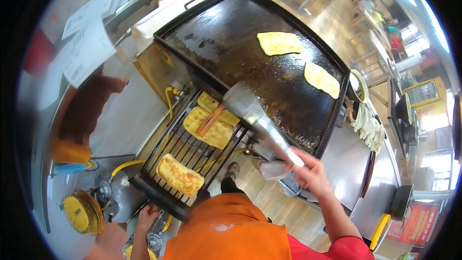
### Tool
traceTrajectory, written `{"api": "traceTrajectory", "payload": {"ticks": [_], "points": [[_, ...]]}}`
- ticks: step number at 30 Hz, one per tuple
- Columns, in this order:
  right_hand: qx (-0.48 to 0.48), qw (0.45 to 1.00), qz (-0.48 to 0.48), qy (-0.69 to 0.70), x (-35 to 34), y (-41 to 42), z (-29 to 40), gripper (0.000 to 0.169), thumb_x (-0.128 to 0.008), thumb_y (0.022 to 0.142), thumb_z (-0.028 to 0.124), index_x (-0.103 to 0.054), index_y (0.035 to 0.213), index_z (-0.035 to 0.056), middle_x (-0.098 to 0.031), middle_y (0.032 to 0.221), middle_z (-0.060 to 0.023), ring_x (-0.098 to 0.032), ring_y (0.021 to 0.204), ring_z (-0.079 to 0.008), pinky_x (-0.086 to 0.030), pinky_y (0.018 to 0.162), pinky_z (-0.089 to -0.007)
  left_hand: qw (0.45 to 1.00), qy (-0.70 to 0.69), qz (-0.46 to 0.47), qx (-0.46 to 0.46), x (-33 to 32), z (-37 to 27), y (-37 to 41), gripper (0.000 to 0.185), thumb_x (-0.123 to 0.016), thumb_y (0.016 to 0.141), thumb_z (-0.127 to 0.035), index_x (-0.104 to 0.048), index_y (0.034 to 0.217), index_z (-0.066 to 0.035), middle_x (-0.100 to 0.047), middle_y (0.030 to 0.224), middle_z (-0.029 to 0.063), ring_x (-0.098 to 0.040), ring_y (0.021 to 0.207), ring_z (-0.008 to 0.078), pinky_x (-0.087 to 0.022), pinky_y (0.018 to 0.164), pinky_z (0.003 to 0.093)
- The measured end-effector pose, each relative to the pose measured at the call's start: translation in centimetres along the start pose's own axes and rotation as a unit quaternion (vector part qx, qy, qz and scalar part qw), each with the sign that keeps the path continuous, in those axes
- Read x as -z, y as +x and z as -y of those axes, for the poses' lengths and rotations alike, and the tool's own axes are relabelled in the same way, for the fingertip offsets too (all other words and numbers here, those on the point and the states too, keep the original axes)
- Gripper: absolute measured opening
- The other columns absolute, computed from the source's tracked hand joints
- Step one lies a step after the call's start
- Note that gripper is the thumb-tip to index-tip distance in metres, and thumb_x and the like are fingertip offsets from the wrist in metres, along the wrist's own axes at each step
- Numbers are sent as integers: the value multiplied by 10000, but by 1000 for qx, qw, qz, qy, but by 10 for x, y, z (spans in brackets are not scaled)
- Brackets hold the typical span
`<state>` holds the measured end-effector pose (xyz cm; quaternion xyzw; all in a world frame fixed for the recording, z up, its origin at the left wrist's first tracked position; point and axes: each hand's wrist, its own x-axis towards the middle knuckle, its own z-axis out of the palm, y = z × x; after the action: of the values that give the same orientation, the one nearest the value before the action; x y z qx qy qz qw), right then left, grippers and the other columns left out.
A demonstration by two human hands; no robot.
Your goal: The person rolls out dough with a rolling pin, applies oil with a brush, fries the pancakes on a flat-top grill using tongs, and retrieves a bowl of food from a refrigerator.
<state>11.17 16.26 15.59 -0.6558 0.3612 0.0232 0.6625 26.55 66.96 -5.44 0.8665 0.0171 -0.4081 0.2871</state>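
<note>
My right hand [310,173] grips the handle of a wide metal spatula [249,106], its blurred blade over the near edge of a large black griddle [231,57]. Two flat pale-yellow flatbreads [279,43] [322,80] lie apart on the griddle's right half. On the wire rack [187,151] below rest a browned flatbread [180,175] and several yellow pieces [211,126], with a wooden handle [210,120] lying across them. My left hand [148,215] is low, beside the rack's near left corner; its fingers look curled, and what they touch is unclear.
Gas cylinders [122,195] and yellow hoses [126,166] stand at lower left. Papers [88,50] hang at upper left. A metal counter [341,162] on the right holds strips of pale dough [368,126]. People [395,38] are in the distant room.
</note>
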Motion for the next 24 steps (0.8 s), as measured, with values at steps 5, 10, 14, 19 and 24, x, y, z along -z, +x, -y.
{"api": "traceTrajectory", "payload": {"ticks": [5, 10, 14, 19, 24], "points": [[-81, 949, -113, 282, 57, 56, 15, 315, -509, 964, 199, -493, 1261, 93, -643, 907, -75, -412, 500, -50, -277, 377, -162, 999, -3, 15, 42, -2, -9, 4, 294, -664, 786, -98, -625, 1053, 18, -667, 914, 61, -604, 839, 134, -474, 799, 274], [-77, 926, -121, 351, 72, 155, 28, 216, -531, 954, 223, -515, 1132, 102, -644, 893, -68, -418, 507, -43, -290, 367, -161, 999, -7, -15, 33, -4, -28, -8, 268, -681, 775, -95, -636, 1012, 21, -671, 892, 79, -610, 832, 133, -479, 781, 276], [-27, 922, -114, 368, 74, 209, 49, 208, -588, 921, 169, -503, 1097, 99, -656, 913, -103, -408, 478, -51, -291, 358, -157, 1000, -8, -20, 8, -13, -4, 0, 278, -694, 755, -111, -637, 994, 17, -677, 881, 92, -622, 817, 155, -489, 764, 295], [25, 959, -101, 265, 58, 189, 56, 376, -528, 943, 139, -453, 1303, 61, -647, 915, -102, -406, 476, -42, -284, 353, -156, 998, 14, -45, 33, -13, 34, -4, 308, -726, 738, -202, -617, 935, 8, -662, 851, 170, -635, 789, 251, -493, 720, 374], [101, 991, 11, 85, 58, 107, 53, 463, -536, 926, 146, -430, 1356, 9, -647, 868, -105, -400, 397, -26, -267, 316, -149, 994, -110, 0, -2, -18, 47, 8, 263, -699, 774, -125, -613, 976, 19, -667, 890, 110, -609, 803, 156, -490, 742, 308]]}}
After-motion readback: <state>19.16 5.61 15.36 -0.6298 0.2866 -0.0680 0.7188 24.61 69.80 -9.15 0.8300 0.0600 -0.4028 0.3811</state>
